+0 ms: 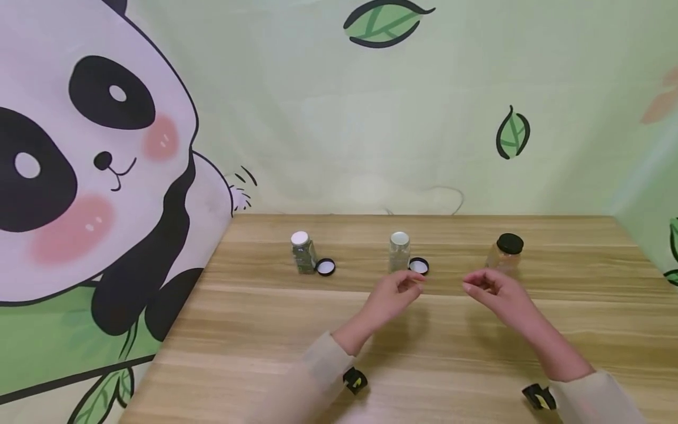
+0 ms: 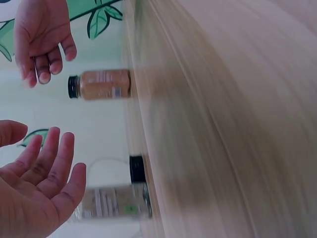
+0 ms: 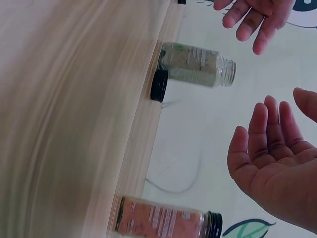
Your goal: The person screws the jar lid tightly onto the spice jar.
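My left hand hovers over the table just in front of the middle glass spice jar, its fingers loosely bent with nothing between them. This jar has pale contents, and its black lid lies beside it. Facing it, my right hand is also bare, close in front of a jar of orange-brown spice with a black lid on top. In the right wrist view, a gap shows between the right thumb and fingers. Both palms face inward.
At the left stands a jar of dark green flakes with a whitish top, its black lid lying next to it. The wooden table meets a panda-printed cloth backdrop. Black straps show near both sleeves.
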### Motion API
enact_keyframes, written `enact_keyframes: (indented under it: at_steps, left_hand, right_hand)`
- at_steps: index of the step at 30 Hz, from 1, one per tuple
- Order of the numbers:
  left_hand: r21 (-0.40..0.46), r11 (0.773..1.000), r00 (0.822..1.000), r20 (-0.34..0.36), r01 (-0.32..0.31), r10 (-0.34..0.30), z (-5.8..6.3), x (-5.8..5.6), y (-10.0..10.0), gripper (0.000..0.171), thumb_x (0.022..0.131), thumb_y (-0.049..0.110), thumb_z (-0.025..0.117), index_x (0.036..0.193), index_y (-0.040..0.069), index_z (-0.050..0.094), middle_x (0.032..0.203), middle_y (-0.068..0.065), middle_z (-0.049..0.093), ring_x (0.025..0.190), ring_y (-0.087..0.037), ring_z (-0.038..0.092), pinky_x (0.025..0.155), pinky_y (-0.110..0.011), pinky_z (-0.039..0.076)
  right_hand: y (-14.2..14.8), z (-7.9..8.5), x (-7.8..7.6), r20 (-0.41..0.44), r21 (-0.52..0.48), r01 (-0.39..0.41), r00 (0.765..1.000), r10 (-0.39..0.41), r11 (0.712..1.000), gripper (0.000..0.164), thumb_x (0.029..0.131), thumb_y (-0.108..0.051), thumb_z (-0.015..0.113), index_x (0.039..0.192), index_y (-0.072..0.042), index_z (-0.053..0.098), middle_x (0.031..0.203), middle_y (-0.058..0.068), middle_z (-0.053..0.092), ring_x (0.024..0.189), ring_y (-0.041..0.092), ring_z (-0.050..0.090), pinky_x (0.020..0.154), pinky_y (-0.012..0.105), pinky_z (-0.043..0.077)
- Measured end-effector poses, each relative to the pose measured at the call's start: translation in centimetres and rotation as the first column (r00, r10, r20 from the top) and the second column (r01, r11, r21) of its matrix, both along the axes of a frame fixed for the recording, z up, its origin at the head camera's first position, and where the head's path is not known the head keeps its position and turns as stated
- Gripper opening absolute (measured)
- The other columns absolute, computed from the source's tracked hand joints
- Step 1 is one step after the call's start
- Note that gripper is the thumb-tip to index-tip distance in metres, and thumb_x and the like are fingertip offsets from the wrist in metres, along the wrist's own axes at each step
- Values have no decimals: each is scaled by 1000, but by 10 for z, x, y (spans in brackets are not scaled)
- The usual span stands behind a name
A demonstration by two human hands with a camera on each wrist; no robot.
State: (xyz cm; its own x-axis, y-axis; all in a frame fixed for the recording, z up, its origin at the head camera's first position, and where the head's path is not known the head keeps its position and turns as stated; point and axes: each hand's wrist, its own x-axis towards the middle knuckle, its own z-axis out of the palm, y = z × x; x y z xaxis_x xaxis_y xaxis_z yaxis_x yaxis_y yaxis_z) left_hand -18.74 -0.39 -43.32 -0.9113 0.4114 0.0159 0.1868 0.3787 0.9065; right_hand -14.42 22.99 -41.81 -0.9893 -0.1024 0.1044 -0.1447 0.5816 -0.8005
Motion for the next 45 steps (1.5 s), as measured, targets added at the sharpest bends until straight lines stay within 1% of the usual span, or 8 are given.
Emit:
enact_keyframes:
  at_steps: [8,13,17,23,27,30,37,45]
  left_hand:
    - [-21,999,1000,-1,-25,25,0,-13,-21,29,101,16,61,125,0,69,112,-18,74,99,-24,68,78,-21,52]
    - [-24,998,998,37,-50,51,-2,-17,-26,28,102,18,60,125,4,69,116,-16,73,102,-23,67,81,-24,53]
    - [-23,998,998,31,-58,58,-4,-21,-29,28,102,15,60,126,3,68,121,-17,72,106,-29,68,82,-26,55]
    - [11,999,997,63,-49,48,-5,-30,-36,40,98,10,64,136,-1,60,137,-21,64,120,-36,66,92,-36,59]
    - [28,998,995,87,-47,45,-5,-37,-39,54,94,7,68,145,0,53,147,-21,57,131,-39,59,100,-44,58]
    - [29,998,995,86,-47,44,-5,-41,-40,60,92,7,71,147,-1,49,150,-22,54,137,-41,55,103,-46,56]
    - [16,1000,994,106,-27,25,-4,-59,-42,77,91,9,75,157,6,36,161,-19,42,148,-39,44,115,-51,47]
    - [5,1000,991,134,-21,20,-1,-76,-45,83,91,12,77,160,8,32,164,-17,40,151,-37,41,120,-51,41]
  right_hand:
    - [-11,-2,-12,19,-30,-51,998,52,998,25,101,-14,63,117,5,66,105,15,72,82,-4,55,69,20,50]
    - [-17,-2,-17,29,-35,-65,997,66,997,26,101,-15,64,118,5,66,108,17,72,84,-5,56,71,20,51]
    - [-22,-3,-22,40,-39,-79,996,81,996,27,101,-15,64,119,5,65,111,18,73,88,-6,58,74,20,52]
    - [-26,-5,-29,61,-21,-82,995,83,996,31,99,-16,66,121,5,63,114,20,71,98,14,63,76,22,53]
    - [-27,-6,-37,77,19,-95,993,93,995,37,98,-18,68,126,5,60,123,26,67,109,34,66,77,27,53]
    - [-27,-6,-44,88,37,-119,989,116,992,41,98,-18,69,129,6,58,129,29,64,117,41,63,80,33,55]
    - [-29,-7,-62,67,79,-142,988,137,987,49,97,-16,70,136,9,54,133,32,60,121,46,59,95,55,55]
    - [-32,-8,-83,106,92,-174,981,165,980,54,98,-21,69,141,6,50,141,31,56,129,47,54,104,60,49]
